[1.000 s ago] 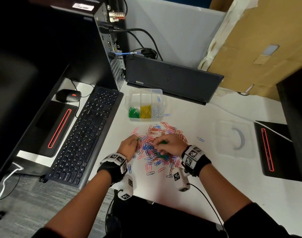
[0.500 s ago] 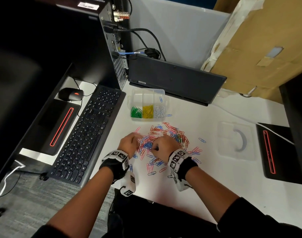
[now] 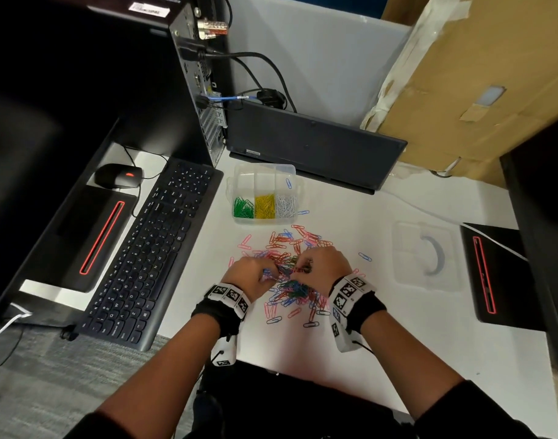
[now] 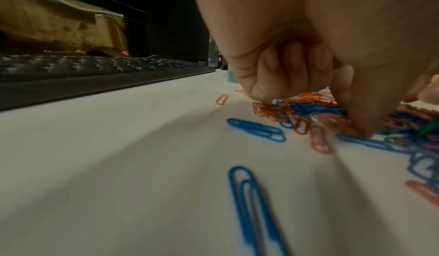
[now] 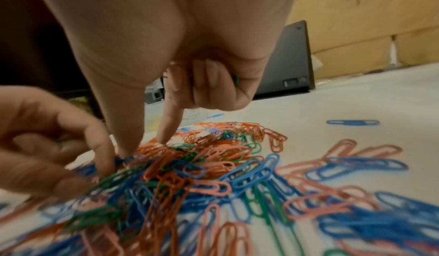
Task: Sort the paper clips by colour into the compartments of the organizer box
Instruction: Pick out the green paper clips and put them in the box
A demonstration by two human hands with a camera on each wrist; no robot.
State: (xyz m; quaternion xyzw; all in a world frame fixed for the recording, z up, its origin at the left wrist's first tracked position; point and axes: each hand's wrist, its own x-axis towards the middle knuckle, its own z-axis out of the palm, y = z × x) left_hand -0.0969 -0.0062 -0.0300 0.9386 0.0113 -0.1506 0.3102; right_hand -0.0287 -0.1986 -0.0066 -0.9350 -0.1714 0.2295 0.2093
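Mixed-colour clip pile at desk centre, box at 12 o'clock of it; left hand curled, contents unclear; right hand curled on green clips.

Each wrist has a black band with a white block on top. The blocks carry black-and-white square tags. A thin black wire runs from the right block. Dark sleeves cover the upper arms.
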